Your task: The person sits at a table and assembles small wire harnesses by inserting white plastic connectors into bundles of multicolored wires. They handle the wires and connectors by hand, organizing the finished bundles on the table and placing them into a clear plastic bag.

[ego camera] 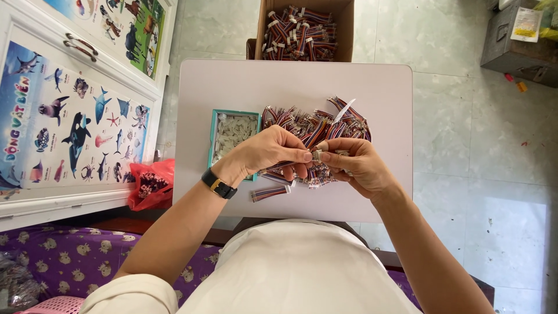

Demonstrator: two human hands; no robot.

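My left hand and my right hand meet over the small white table. Between their fingertips they pinch a small white plastic connector with a bundle of coloured wires running under the left hand. A black watch sits on my left wrist. Behind the hands lies a pile of striped wire bundles. One finished bundle lies on the table near my left wrist. A teal box of small white connectors stands left of the hands.
A cardboard box full of more wire bundles sits on the floor beyond the table. A white cabinet with animal posters stands at left, a red bag beside it. A grey metal case is at top right.
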